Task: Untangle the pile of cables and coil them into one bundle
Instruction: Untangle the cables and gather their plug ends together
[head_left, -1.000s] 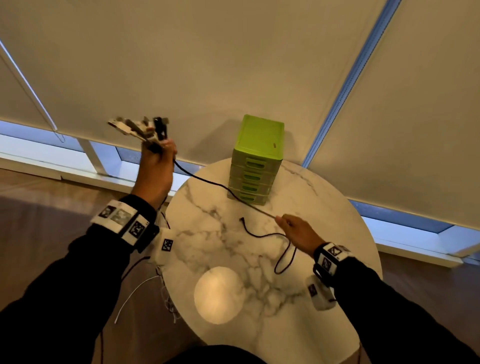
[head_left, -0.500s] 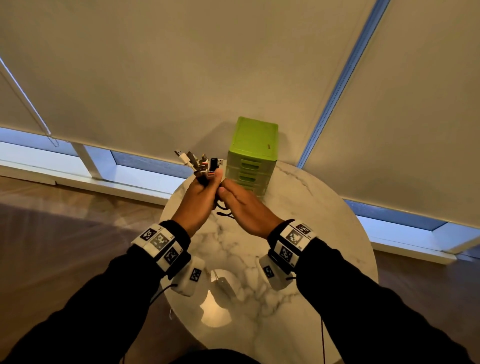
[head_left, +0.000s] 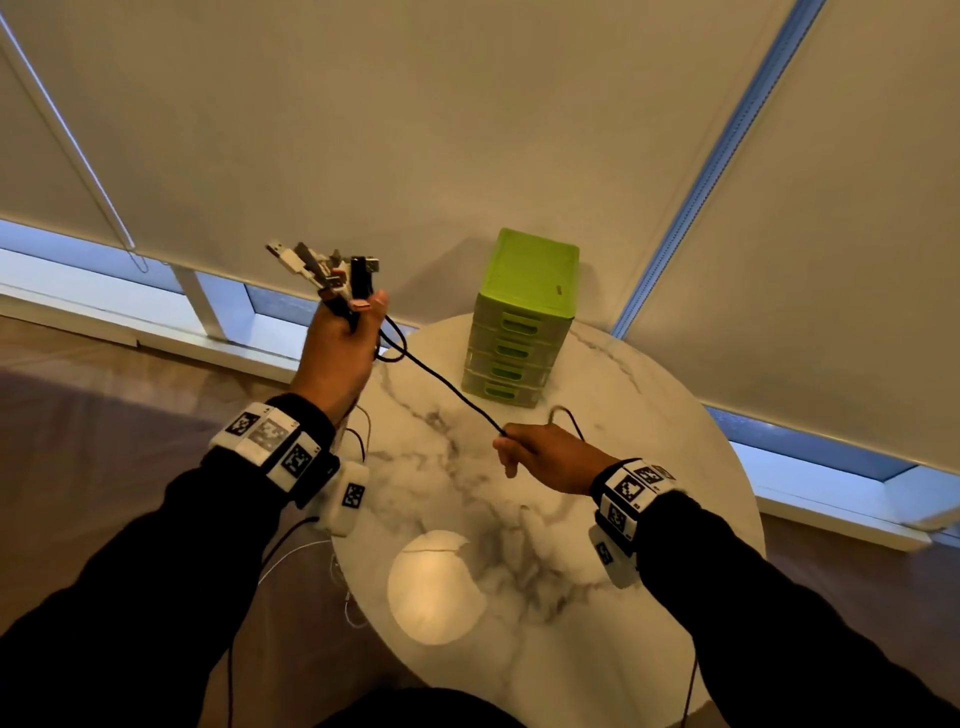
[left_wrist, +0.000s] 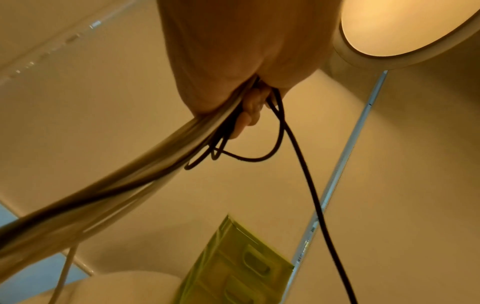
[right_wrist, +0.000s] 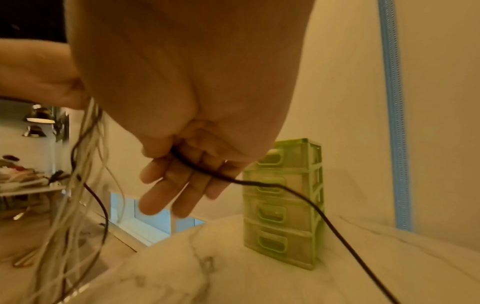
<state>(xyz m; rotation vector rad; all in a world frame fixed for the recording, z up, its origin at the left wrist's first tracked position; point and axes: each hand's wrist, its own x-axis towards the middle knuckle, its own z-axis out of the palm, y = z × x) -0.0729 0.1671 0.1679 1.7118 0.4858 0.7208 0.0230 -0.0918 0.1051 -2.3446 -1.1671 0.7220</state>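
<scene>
My left hand (head_left: 358, 312) is raised over the table's left edge and grips a bunch of cable ends, whose plugs (head_left: 327, 267) stick up above the fist. In the left wrist view the white and black cables (left_wrist: 130, 174) trail out of the left hand (left_wrist: 233, 61). One black cable (head_left: 441, 384) runs taut from that fist down to my right hand (head_left: 506, 439), which pinches it above the marble table (head_left: 649, 441). The right wrist view shows the black cable (right_wrist: 259, 183) held between thumb and fingers (right_wrist: 182, 185), then dropping toward the table.
A green drawer unit (head_left: 519, 322) stands at the table's far side, just beyond the taut cable. Loose cable lengths (head_left: 291, 561) hang off the table's left edge toward the floor. Window blinds close off the back. A lamp's reflection (head_left: 436, 587) glows on the tabletop.
Half a second ago both hands met in front of the drawer unit. The right hand has since slid right and toward me along the black cable, and the left hand has risen to the left.
</scene>
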